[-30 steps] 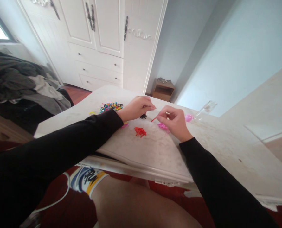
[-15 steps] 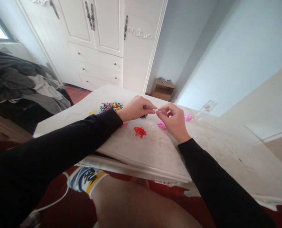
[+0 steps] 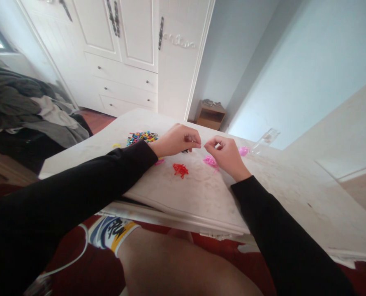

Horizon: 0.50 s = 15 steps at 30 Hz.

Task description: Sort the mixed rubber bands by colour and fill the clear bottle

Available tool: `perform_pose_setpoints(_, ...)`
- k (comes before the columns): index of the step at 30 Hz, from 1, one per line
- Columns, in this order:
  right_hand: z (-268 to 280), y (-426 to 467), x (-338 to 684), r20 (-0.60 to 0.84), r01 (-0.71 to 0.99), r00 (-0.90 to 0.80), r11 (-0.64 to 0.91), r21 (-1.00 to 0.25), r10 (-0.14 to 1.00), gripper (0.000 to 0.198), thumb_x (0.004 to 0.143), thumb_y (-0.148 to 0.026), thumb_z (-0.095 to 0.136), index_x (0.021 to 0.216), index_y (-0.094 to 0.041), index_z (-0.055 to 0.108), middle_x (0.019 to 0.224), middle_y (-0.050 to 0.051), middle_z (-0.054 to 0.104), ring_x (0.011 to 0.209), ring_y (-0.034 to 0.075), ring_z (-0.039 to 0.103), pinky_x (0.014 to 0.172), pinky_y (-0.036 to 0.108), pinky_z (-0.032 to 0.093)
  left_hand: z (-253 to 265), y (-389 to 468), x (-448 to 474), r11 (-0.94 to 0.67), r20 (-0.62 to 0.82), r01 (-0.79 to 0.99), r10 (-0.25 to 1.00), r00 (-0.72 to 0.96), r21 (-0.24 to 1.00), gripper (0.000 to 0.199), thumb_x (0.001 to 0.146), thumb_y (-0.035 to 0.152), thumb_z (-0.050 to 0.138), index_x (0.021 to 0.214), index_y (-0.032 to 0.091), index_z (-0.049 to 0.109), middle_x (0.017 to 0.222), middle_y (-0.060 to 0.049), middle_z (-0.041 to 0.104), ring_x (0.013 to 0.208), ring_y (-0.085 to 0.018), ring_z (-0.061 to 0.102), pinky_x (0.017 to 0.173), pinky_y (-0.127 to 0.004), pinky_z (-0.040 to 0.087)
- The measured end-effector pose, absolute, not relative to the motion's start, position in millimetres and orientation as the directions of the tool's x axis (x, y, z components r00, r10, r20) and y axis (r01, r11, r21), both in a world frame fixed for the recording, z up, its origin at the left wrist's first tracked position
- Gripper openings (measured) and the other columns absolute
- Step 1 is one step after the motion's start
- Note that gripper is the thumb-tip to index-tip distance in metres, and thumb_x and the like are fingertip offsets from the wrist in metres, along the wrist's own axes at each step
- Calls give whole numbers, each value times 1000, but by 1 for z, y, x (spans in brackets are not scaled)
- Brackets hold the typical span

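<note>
My left hand [image 3: 178, 140] hovers over the middle of the table with thumb and fingers pinched together. Facing it across a small gap, my right hand [image 3: 228, 155] is closed in a pinch too. Whatever either pinch holds is too small to make out. Below and between them lies a red pile of small rubber bands [image 3: 180, 170]. A pink pile of bands [image 3: 210, 161] sits just beside my right hand. Behind my left wrist is a heap of mixed-colour bands [image 3: 140, 137], partly covered by the sleeve. Some black bands [image 3: 185, 151] show under my left fingers.
The white table [image 3: 195, 197] carries a clear plastic container [image 3: 267, 139] and a bright pink item [image 3: 244, 151] at the right. A few yellow bands [image 3: 116, 145] lie at the left. Beyond stand a white wardrobe [image 3: 133, 78] and a small wooden cabinet [image 3: 210, 116].
My fingertips, nearly touching before, have drawn slightly apart. My right fingers have curled in more. The piles on the table look the same.
</note>
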State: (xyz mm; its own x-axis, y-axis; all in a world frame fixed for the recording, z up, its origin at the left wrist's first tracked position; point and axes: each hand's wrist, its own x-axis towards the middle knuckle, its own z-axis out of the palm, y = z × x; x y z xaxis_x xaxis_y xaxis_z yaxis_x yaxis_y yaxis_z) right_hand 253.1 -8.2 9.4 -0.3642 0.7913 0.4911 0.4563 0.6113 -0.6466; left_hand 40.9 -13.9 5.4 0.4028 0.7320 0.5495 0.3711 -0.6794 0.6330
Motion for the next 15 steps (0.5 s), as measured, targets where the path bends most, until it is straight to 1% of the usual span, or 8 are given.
perform_pose_setpoints(4, 19, -5, 266, 487, 500, -370, 611, -614, 791, 16, 74, -22, 64, 59, -19, 60, 58, -1, 59, 57, 12, 49, 57, 29, 37, 8, -16, 42, -671, 552, 355, 739, 387, 651, 18, 88, 32, 75, 81, 15, 74, 64, -2, 73, 56, -12, 69, 54, -20, 49)
perform_pose_setpoints(7, 24, 0, 283, 437, 525, -433, 615, -589, 788, 17, 70, -21, 63, 54, -19, 57, 53, -2, 53, 55, 11, 44, 54, 28, 32, 9, -17, 42, -631, 528, 337, 773, 351, 699, 19, 86, 31, 77, 79, 14, 72, 63, -3, 73, 56, -12, 70, 53, -20, 50)
perform_pose_setpoints(9, 25, 4, 294, 400, 516, -492, 629, -581, 774, 16, 70, -23, 62, 54, -19, 57, 52, -2, 52, 55, 11, 43, 54, 28, 31, 9, -16, 42, -598, 506, 315, 797, 329, 737, 21, 87, 33, 76, 79, 14, 72, 63, -4, 73, 58, -14, 72, 54, -21, 52)
perform_pose_setpoints(12, 23, 9, 304, 320, 525, -560, 626, -576, 764, 14, 69, -25, 62, 56, -19, 60, 54, -2, 54, 55, 12, 44, 55, 29, 33, 8, -14, 42, -554, 475, 255, 823, 313, 792, 26, 90, 37, 73, 79, 13, 72, 65, -6, 74, 61, -16, 74, 57, -23, 56)
perform_pose_setpoints(15, 20, 12, 306, 265, 568, -581, 617, -545, 769, 13, 68, -25, 60, 57, -19, 62, 54, -2, 54, 55, 12, 46, 56, 29, 34, 8, -11, 40, -532, 449, 225, 829, 334, 816, 30, 92, 39, 70, 78, 12, 72, 67, -7, 74, 61, -15, 74, 57, -24, 57)
